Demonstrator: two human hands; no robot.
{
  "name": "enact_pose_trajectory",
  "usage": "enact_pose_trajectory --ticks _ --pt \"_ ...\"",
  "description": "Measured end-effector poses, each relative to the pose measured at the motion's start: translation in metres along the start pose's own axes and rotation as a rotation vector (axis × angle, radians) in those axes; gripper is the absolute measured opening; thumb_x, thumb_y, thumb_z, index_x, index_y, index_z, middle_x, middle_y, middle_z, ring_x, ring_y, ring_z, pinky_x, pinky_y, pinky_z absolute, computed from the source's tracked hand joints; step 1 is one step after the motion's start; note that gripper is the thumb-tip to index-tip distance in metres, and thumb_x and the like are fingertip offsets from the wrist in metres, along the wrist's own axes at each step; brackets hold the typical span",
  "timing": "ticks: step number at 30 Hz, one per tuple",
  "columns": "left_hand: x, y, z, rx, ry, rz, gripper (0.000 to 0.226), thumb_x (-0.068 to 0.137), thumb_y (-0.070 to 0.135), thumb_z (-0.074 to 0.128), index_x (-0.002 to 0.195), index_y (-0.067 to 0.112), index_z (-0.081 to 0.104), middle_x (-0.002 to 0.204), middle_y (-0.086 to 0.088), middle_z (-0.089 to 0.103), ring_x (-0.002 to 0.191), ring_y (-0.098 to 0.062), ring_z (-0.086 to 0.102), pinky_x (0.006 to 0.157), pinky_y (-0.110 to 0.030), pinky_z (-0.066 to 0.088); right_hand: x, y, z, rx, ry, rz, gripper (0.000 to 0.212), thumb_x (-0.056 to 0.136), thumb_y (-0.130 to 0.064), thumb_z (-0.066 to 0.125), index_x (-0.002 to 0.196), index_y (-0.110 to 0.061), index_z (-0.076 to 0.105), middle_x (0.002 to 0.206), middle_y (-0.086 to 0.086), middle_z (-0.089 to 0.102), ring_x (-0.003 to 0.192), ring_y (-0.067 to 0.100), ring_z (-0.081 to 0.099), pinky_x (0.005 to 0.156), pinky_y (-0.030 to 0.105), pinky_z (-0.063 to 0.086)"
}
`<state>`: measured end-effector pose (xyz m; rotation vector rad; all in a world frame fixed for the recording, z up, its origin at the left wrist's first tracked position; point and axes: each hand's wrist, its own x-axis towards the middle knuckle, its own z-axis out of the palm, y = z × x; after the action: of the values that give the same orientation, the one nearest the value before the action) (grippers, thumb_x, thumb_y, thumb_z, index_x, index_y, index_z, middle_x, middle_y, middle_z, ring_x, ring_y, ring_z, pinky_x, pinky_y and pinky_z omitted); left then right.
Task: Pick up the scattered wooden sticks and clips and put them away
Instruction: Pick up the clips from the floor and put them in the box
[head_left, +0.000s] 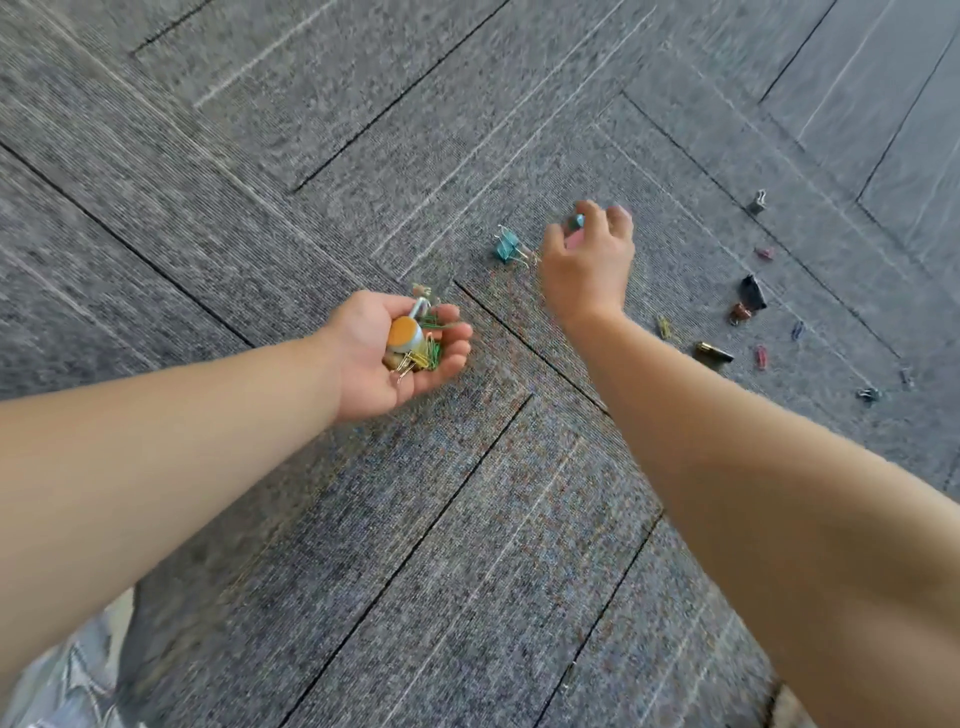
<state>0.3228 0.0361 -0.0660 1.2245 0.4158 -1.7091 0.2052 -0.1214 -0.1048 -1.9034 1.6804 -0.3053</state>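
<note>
We see two bare arms reaching out over a gray carpet (260, 156) with dark lines and thin pale lines in it.

The left hand (395, 353) is palm up, like a little bowl. Its fingers curl up around a small pile of clips (415, 348). In the pile we can pick out an orange clip on top and some thin green and yellow paper clips. They all rest in the palm.

The right hand (589, 265) is farther away, low over the carpet. Its fingers are bent and bunched together, and the tips pinch something small and teal (575, 222). We also see a bit of pink under the fingers. It is too blurry to say what each bit is.

Just beside this hand, on its left, a teal binder clip (508, 245) lies on the carpet. Its wire handles point toward the hand.

More clips lie on the carpet to the right of the right arm. There is a gray clip (757, 202) far up, a black clip (753, 292), a brown clip (738, 313) next to it, a dark gold clip (714, 353) close to the arm, a yellow paper clip (663, 327), a red paper clip (761, 357) and a blue paper clip (797, 330). The right arm covers some of the carpet near them.

At the bottom left corner we see some pale patterned cloth (67, 675).
</note>
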Motion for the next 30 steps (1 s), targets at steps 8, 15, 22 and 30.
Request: enact_pose_trajectory --ticks 8,15,22,30 --pt "0.007 0.022 -0.011 0.042 0.091 0.008 0.036 0.099 0.02 0.035 0.082 0.005 0.062 0.072 -0.014 0.068 0.069 -0.022 0.063 0.067 -0.032 0.057 -0.002 0.002 0.04 -0.393 -0.144 -0.233 0.065 0.089 -0.063 0.043 0.139 -0.022 0.037 0.148 0.01 0.028 0.138 0.03 0.021 0.115 0.043 0.013" --pt "0.01 0.026 -0.014 0.072 0.144 -0.073 0.028 0.093 0.019 0.039 0.068 0.014 0.052 0.062 -0.003 0.056 0.049 -0.011 0.046 0.037 -0.013 0.037 -0.028 0.012 0.05 -0.474 -0.061 -0.452 0.036 0.101 -0.029 0.037 0.128 -0.006 0.045 0.129 0.014 0.048 0.116 0.031 0.044 0.095 0.039 0.036" --pt "0.011 0.019 -0.024 0.131 0.142 -0.102 0.035 0.089 0.018 0.028 0.056 0.023 0.038 0.047 0.009 0.032 0.034 -0.004 0.023 0.031 -0.01 0.01 -0.027 -0.006 0.043 -0.327 -0.122 -0.256 0.027 0.102 -0.021 0.03 0.121 -0.006 0.043 0.114 0.009 0.055 0.098 0.022 0.056 0.075 0.032 0.045" --pt "0.017 0.021 -0.029 -0.036 0.131 -0.079 0.054 0.094 0.058 0.039 0.058 0.018 0.046 0.054 0.003 0.048 0.045 -0.007 0.045 0.032 -0.014 0.034 -0.056 -0.068 -0.01 1.268 -0.337 0.409 0.014 0.097 -0.013 0.043 0.085 -0.013 0.05 0.058 -0.005 0.038 0.046 0.009 0.026 0.041 0.023 0.018"
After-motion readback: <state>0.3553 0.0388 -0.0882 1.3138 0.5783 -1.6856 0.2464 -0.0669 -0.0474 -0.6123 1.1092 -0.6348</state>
